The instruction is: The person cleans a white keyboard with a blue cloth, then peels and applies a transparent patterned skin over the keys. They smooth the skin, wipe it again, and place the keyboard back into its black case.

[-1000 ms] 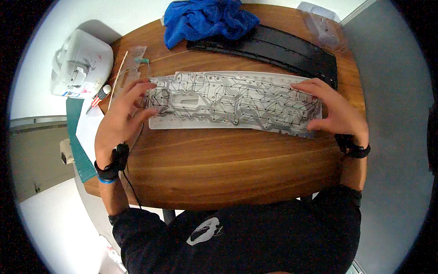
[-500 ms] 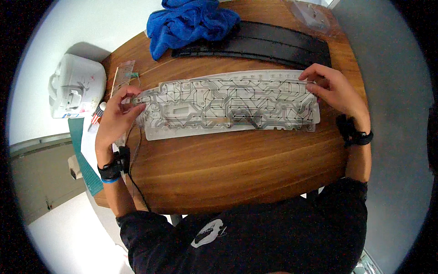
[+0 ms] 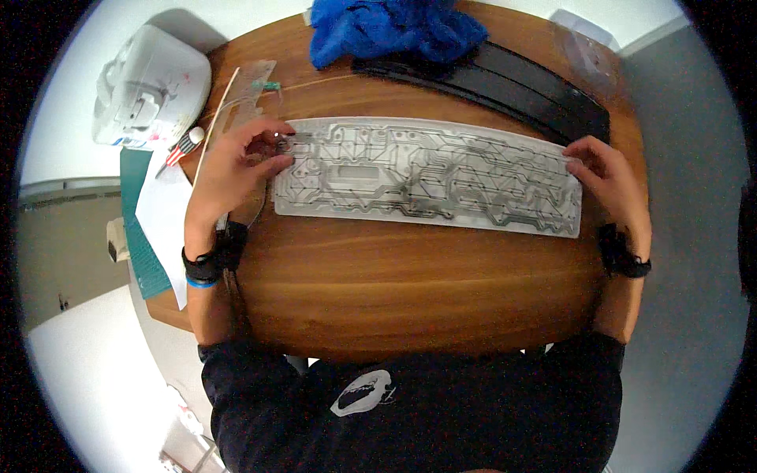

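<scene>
A clear keyboard membrane (image 3: 426,173) printed with dark circuit traces lies over a whitish, keyboard-length sheet (image 3: 285,206) on the wooden table. At the membrane's left end, my left hand (image 3: 236,165) pinches the upper corner between thumb and fingers. My right hand (image 3: 605,175) has its thumb and fingertips closed on the upper right corner. Whether the fingers there also grip the whitish sheet, I cannot tell. A rim of that sheet shows around the membrane, and the two lie nearly in line.
Behind the membrane is a long black keyboard housing (image 3: 512,87), partly under a blue cloth (image 3: 394,31). Far right lies a clear plastic bag (image 3: 587,55). At left are a white appliance (image 3: 162,87), a screwdriver (image 3: 188,143), paper (image 3: 167,205), a green mat (image 3: 142,236) and a small green circuit board (image 3: 270,85).
The membrane now sits more squarely over the whitish sheet; earlier it stuck out past the sheet's left end. Both hands remain at its ends. The whole view has shifted.
</scene>
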The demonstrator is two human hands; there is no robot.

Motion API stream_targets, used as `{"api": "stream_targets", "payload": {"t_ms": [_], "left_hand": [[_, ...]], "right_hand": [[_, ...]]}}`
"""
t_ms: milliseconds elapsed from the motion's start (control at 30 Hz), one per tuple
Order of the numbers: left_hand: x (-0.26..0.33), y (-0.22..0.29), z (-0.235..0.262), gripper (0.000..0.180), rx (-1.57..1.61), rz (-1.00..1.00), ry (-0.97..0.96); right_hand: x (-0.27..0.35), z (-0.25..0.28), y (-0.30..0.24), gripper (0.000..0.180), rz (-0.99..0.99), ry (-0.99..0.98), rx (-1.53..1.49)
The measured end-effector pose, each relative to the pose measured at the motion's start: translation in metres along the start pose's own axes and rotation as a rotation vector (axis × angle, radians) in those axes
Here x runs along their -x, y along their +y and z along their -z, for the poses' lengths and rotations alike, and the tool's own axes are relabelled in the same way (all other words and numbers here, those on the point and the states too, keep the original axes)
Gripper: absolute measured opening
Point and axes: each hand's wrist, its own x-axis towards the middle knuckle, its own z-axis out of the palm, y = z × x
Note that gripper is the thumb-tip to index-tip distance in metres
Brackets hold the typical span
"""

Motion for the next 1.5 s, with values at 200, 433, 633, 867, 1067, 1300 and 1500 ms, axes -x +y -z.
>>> {"api": "stream_targets", "payload": {"t_ms": [200, 433, 633, 867, 1067, 1300, 1500], "left_hand": [[0.002, 0.012, -0.004, 0.039, -0.114, -0.141, 0.089], [0.004, 0.013, -0.002, 0.034, -0.121, 0.039, 0.043], [0.006, 0.009, -0.003, 0.029, -0.200, -0.033, 0.097], [0.001, -0.009, 0.002, 0.026, -0.080, -0.038, 0.037], [0.000, -0.008, -0.004, 0.024, -0.106, -0.141, 0.090], [0.002, -0.003, 0.001, 0.026, -0.030, -0.021, 0.025], [-0.001, -0.001, 0.003, 0.028, -0.009, 0.050, 0.019]], "right_hand": [[0.004, -0.005, -0.004, 0.020, 0.008, 0.052, 0.002], [0.008, -0.009, 0.010, 0.023, -0.007, 0.076, -0.052], [0.011, -0.011, 0.001, 0.023, -0.197, 0.139, -0.169], [0.014, -0.015, 0.011, 0.020, -0.120, 0.193, -0.299], [0.012, -0.012, 0.012, 0.021, -0.170, 0.142, -0.309], [0.013, -0.009, 0.010, 0.023, -0.061, 0.116, -0.222], [0.017, -0.008, 0.006, 0.024, -0.039, 0.117, -0.213]]}}
